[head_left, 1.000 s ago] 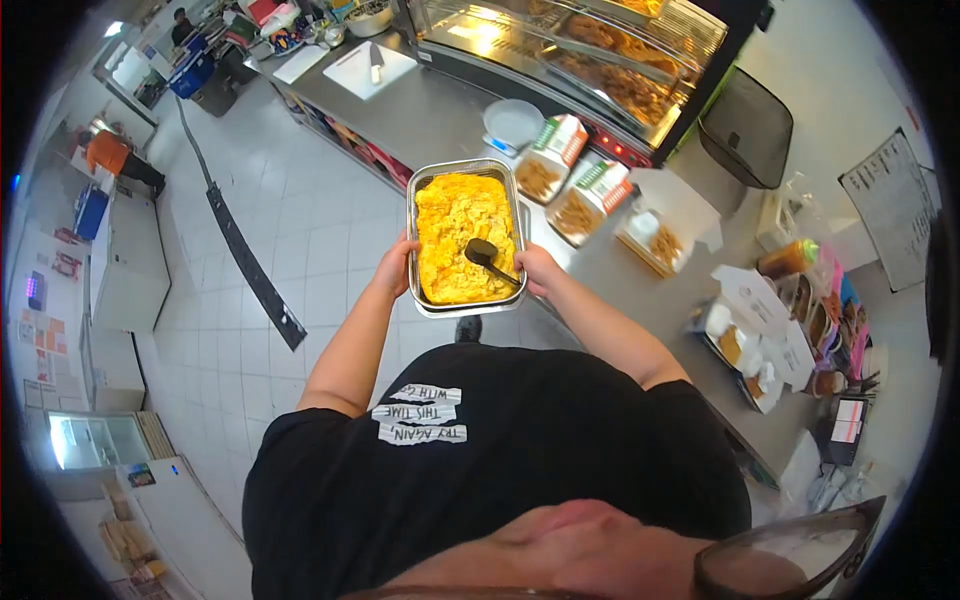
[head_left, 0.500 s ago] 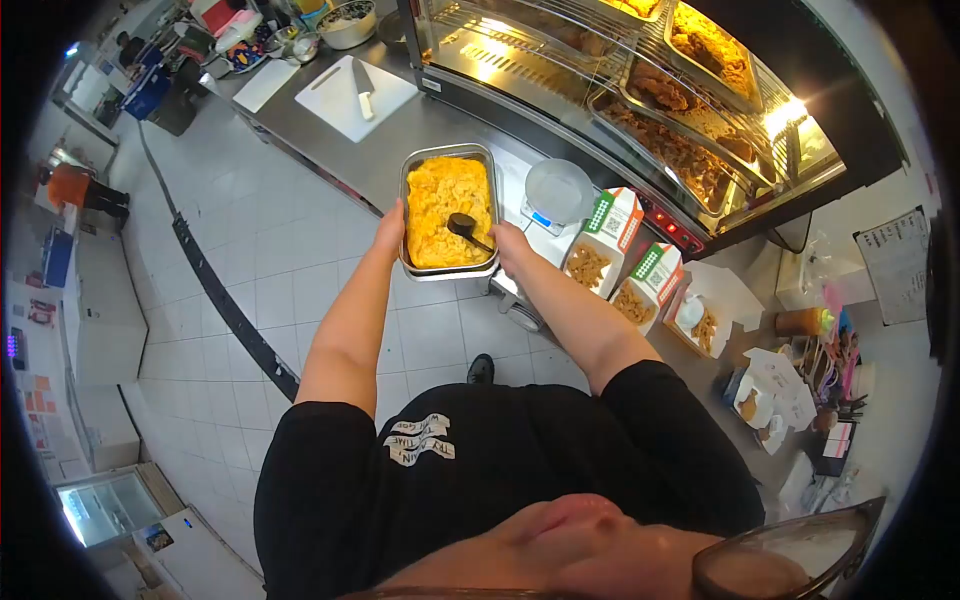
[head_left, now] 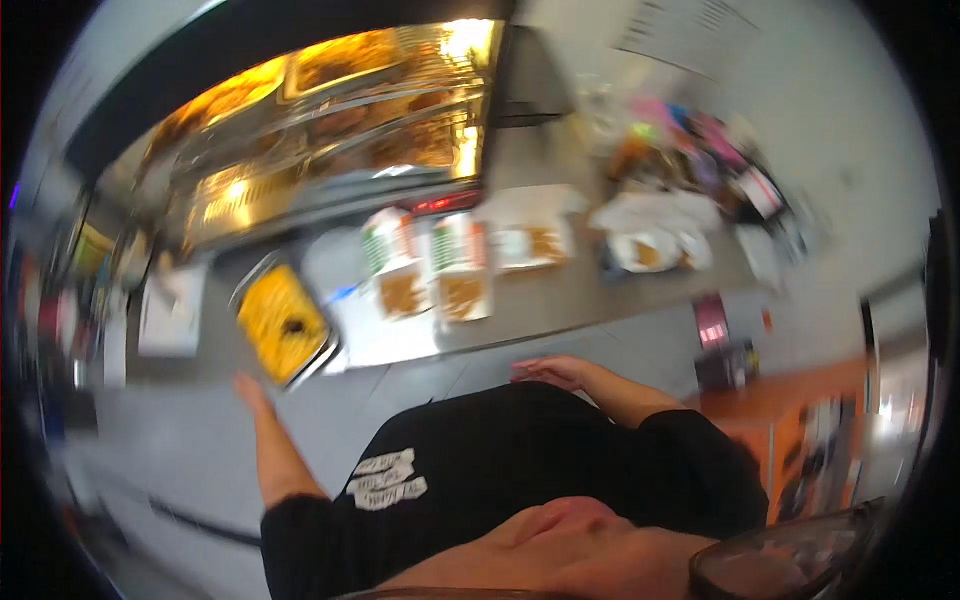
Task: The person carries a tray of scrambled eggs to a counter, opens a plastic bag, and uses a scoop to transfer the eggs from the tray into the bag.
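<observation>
A metal tray (head_left: 322, 362) of yellow, cheesy-looking food (head_left: 275, 320) rests at a slant on the steel counter. A black serving spoon (head_left: 293, 327) lies in the food. My left hand (head_left: 254, 392), blurred, is just off the tray's near left corner with fingers stretched out and nothing in them. My right hand (head_left: 556, 372) hangs near my waist, in front of the counter edge, its fingers loosely apart and holding nothing. To the right of the tray stand two printed takeaway boxes (head_left: 386, 240) with brown food in them.
A lit warming cabinet (head_left: 330, 190) with food trays stands behind the counter (head_left: 560, 310). A white cutting board (head_left: 172, 325) lies left of the tray. An opened box (head_left: 530, 205) and another opened container (head_left: 655, 215) are farther right. A round grey container (head_left: 335, 262) sits beside the tray.
The tray, earlier held in both hands, is now on the counter and released. My right hand has drawn back to my waist. The view has turned right.
</observation>
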Demonstrator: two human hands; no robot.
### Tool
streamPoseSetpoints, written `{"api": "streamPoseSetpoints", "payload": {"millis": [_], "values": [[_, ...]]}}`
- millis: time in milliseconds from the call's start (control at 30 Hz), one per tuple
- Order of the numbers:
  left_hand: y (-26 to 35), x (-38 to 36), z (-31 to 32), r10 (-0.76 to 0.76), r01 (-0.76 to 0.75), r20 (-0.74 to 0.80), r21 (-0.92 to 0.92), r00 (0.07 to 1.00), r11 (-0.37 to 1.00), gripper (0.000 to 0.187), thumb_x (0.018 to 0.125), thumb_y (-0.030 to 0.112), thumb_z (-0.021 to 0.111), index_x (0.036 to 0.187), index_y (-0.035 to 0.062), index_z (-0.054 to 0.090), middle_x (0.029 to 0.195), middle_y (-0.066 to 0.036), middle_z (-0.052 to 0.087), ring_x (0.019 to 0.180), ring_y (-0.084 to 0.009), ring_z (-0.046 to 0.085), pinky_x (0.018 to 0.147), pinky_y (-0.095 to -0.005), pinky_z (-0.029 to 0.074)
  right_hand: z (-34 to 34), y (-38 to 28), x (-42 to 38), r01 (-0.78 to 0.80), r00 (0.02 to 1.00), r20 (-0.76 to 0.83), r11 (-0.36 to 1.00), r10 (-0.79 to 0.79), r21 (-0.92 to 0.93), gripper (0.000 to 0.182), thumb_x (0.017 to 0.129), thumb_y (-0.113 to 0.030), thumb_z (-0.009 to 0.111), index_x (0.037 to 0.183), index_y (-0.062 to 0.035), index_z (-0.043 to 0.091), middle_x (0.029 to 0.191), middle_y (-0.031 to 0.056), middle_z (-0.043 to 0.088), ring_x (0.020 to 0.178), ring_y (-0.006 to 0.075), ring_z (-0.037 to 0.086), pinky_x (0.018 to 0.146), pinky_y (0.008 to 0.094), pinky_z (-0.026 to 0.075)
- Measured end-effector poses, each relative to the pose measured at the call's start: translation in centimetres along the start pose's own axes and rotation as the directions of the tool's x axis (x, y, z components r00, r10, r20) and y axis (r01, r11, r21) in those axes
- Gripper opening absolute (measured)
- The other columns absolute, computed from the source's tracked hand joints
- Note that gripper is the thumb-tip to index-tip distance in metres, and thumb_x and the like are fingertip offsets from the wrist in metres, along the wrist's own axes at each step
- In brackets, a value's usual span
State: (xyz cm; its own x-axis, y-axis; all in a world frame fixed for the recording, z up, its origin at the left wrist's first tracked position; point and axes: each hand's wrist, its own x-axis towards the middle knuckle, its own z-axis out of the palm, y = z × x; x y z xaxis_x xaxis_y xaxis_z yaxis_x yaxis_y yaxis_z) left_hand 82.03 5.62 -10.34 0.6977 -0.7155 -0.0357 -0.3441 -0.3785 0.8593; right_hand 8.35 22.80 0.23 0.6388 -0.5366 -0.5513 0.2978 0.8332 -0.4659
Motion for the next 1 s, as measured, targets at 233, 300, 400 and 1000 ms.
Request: {"api": "streamPoseSetpoints", "payload": {"millis": [233, 300, 400, 1000], "values": [[4.9, -25.0, 12.1, -0.029, -0.064, 0.578, 0.14, 0.815, 0.988, 0.041, 0.098, 0.032, 0.043, 0.123, 0.0009, 0.051, 0.12, -0.018, 0.056, 0.103, -0.0252, 0.054, 0.091, -0.0375, 0.044, -4.4, 11.7, -28.8, 0.684, 0.692, -0.496, 0.696, -0.524, 0.22, 0.043, 0.094, -0.016, 0.048, 0.136, -0.0053, 0.041, 0.118, 0.0149, 0.057, 0.106, 0.0274, 0.058, 0.092, 0.0417, 0.046], [7.3, -34.0, 18.3, -0.156, -0.023, 0.828, 0.2, 0.538, 0.98, 0.042, 0.098, 0.032, 0.044, 0.126, 0.0016, 0.049, 0.121, -0.016, 0.056, 0.105, -0.0235, 0.054, 0.092, -0.0363, 0.043, -5.8, 14.8, -34.5, 0.79, 0.551, -0.599, 0.594, -0.581, 0.15, 0.04, 0.095, -0.016, 0.047, 0.133, -0.0046, 0.043, 0.112, 0.0136, 0.059, 0.101, 0.0268, 0.06, 0.088, 0.04, 0.048], [12.6, -46.6, 26.6, -0.199, -0.129, 0.977, 0.208, 0.077, 0.97, 0.043, 0.098, 0.032, 0.046, 0.13, 0.0028, 0.047, 0.123, -0.014, 0.055, 0.106, -0.0211, 0.053, 0.093, -0.0345, 0.042, -9.2, 18.0, -42.3, 0.848, 0.413, -0.695, 0.528, -0.589, 0.056, 0.036, 0.096, -0.016, 0.046, 0.129, -0.0037, 0.046, 0.104, 0.0117, 0.062, 0.093, 0.0248, 0.062, 0.082, 0.0367, 0.05], [52.2, -83.5, 48.4, 0.076, -0.192, 0.758, -0.259, -0.648, 0.947, 0.041, 0.1, 0.018, 0.045, 0.138, 0.0029, 0.04, 0.126, -0.008, 0.054, 0.114, -0.0151, 0.051, 0.098, -0.0284, 0.04, -40.0, -6.1, -61.4, 0.433, 0.003, -0.781, 0.705, -0.624, -0.562, 0.025, 0.093, -0.015, 0.047, 0.111, -0.0043, 0.061, 0.097, 0.0041, 0.063, 0.081, 0.0113, 0.059, 0.072, 0.0263, 0.047]]}}
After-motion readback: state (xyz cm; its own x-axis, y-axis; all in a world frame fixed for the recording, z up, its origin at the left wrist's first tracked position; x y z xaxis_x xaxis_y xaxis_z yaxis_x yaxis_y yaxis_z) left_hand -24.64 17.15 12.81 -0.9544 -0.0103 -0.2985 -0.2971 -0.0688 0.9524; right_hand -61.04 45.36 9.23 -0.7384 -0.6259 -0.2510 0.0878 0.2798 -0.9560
